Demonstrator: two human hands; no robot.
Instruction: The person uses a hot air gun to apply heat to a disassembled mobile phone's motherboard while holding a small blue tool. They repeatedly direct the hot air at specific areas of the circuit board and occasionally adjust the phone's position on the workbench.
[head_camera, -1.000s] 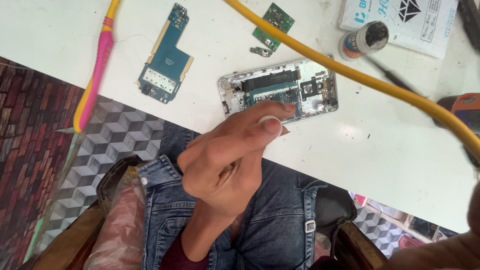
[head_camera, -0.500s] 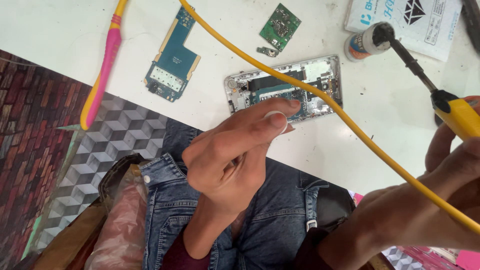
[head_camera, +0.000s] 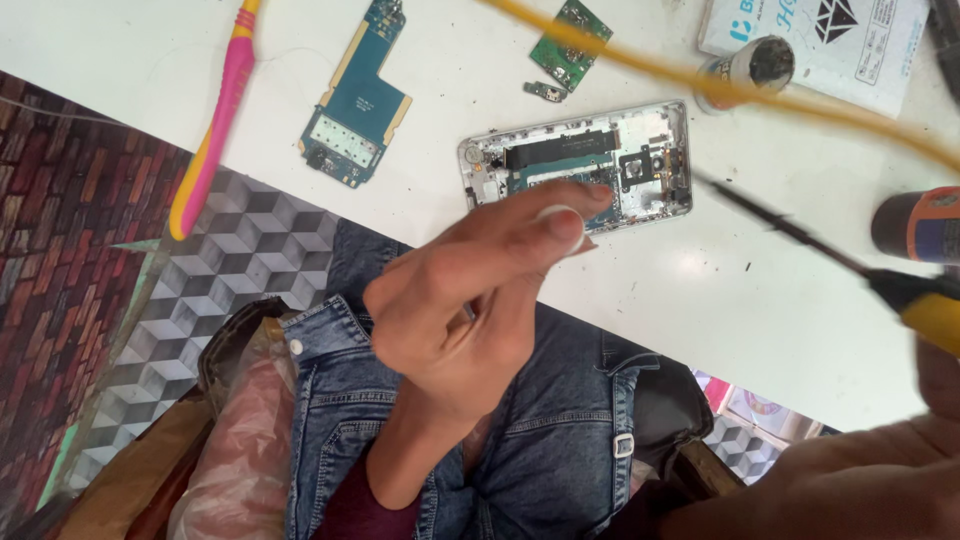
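An opened silver phone (head_camera: 640, 150) lies on the white table (head_camera: 740, 310), its inner boards showing. My left hand (head_camera: 470, 290) hovers just in front of it with thumb and fingers pinched together over the phone's near edge; I see nothing between them. At the right edge my right hand (head_camera: 935, 385) grips the yellow handle of a soldering iron (head_camera: 925, 310). Its dark shaft points left, and the tip (head_camera: 715, 188) sits just right of the phone. A blurred yellow cable (head_camera: 800, 100) arcs across the top.
A blue circuit board (head_camera: 355, 115), a small green board (head_camera: 570, 30) and a tiny loose part (head_camera: 545, 92) lie behind the phone. A pink and yellow brush (head_camera: 215, 120) is at the left; a small round tin (head_camera: 752, 68), a white box (head_camera: 830, 35) and an orange-black cylinder (head_camera: 915, 225) stand right.
The soldering iron's tip has come away from the round tin and down to the phone's right side. The yellow cable swung upward. My left hand stays pinched by the phone.
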